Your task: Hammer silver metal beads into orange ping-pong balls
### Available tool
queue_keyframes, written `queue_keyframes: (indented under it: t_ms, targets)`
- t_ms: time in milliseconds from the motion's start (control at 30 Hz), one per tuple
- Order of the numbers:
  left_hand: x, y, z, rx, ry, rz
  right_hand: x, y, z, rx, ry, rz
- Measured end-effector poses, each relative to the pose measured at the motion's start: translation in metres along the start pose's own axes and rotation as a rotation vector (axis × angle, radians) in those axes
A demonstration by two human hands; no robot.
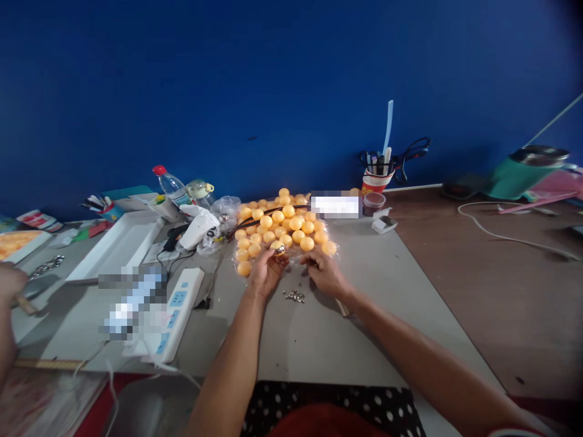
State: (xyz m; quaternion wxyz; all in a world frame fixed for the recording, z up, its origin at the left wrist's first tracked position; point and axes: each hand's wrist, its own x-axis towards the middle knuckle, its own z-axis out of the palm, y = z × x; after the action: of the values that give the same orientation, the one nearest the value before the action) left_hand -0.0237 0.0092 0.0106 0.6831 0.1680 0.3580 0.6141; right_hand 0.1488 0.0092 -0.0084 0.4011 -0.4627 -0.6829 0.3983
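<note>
My left hand point(266, 274) is closed around an orange ball point(276, 245) with a shiny metallic patch on its side. Close by on the right, my right hand point(325, 273) has its fingers bent into a pinch; anything between them is too small to make out. A pile of orange balls point(268, 223) in clear plastic lies just beyond both hands, with a black strap point(255, 223) across it. Between my wrists, a small heap of shiny metal pieces point(295, 296) rests on the grey table point(314, 346). A short light-coloured stick point(341, 308) shows partly under my right wrist.
Left are a white power strip point(184, 303), a white tray point(116, 246) and a bottle point(170, 183). Another person's hand point(10, 282) is at the left edge. A cup of pens point(377, 180) and a small round tub point(374, 203) stand by the blue wall.
</note>
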Motion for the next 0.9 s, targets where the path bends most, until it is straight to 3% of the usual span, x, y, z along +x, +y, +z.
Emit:
queue_keyframes:
  t_ms: [167, 300, 433, 600, 733, 900]
  targets:
    - [0.002, -0.002, -0.001, -0.002, -0.018, 0.020, -0.002, -0.004, -0.001, -0.072, -0.081, -0.104]
    - [0.001, -0.002, -0.001, 0.005, -0.006, 0.018, -0.003, -0.008, -0.002, 0.001, -0.153, -0.105]
    - [0.001, -0.002, -0.002, 0.009, -0.013, 0.020, -0.004, -0.009, 0.000, 0.087, -0.124, -0.089]
    - [0.001, -0.001, -0.002, 0.010, -0.002, 0.010, -0.003, -0.003, 0.006, 0.168, -0.029, 0.104]
    - [0.001, -0.001, 0.000, 0.006, 0.001, 0.011, 0.000, 0.000, 0.009, 0.345, -0.040, 0.249]
    - [0.000, -0.001, 0.001, 0.013, 0.001, 0.013, 0.001, -0.004, 0.006, 0.530, -0.044, 0.290]
